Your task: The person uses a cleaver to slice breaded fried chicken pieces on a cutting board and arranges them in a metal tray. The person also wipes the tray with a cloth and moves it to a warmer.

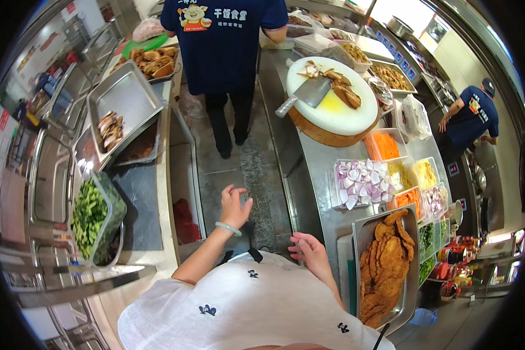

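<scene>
My left hand (235,205) hangs in the air over the aisle floor, fingers apart, holding nothing. A pale bangle (228,229) circles that wrist. Lower and to the right, my right hand (308,250) is also without anything in it, its fingers loosely spread beside my waist. Nearest to it is a metal tray (355,245) of fried breaded cutlets (383,267) on the right-hand counter. Past that tray stands a clear container of chopped purple onion (361,181). Farther along, a cleaver (310,94) lies on a round white cutting board (363,118) beside pieces of cooked meat (345,89).
A person in a dark T-shirt (227,52) stands ahead in the narrow aisle (218,183). Another person (474,111) is beyond the right counter. On the left counter are a tilted metal pan (133,94) with sliced meat and a clear tub of chopped greens (89,218).
</scene>
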Motion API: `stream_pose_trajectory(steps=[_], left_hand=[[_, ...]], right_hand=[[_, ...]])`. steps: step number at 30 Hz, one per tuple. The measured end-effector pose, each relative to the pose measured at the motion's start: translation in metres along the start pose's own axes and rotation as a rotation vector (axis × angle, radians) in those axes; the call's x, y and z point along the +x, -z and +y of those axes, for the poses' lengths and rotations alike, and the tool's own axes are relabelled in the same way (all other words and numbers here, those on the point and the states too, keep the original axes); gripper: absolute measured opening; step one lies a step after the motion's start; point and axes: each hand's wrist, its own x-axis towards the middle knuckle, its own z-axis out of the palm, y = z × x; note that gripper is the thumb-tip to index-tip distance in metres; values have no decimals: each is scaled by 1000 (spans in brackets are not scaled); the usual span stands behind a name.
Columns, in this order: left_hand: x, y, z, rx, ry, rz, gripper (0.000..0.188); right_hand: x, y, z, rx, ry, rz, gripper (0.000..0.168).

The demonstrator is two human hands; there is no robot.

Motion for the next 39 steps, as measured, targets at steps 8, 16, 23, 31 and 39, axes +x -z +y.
stream_pose_trajectory(steps=[8,16,23,31,39], left_hand=[[219,40,-14,-113,-139,110,34],[438,47,39,-230,-369,90,32],[591,28,104,-195,-528,-66,22],[763,44,110,-12,-556,-251,22],[927,33,90,-69,-625,-289,22]], right_hand=[[120,-74,-83,11,82,120,32],[197,-139,-152,46,114,141,31],[253,-146,-222,165,168,139,30],[338,-163,-307,213,185,137,30],[426,-176,-372,278,216,365,29]])
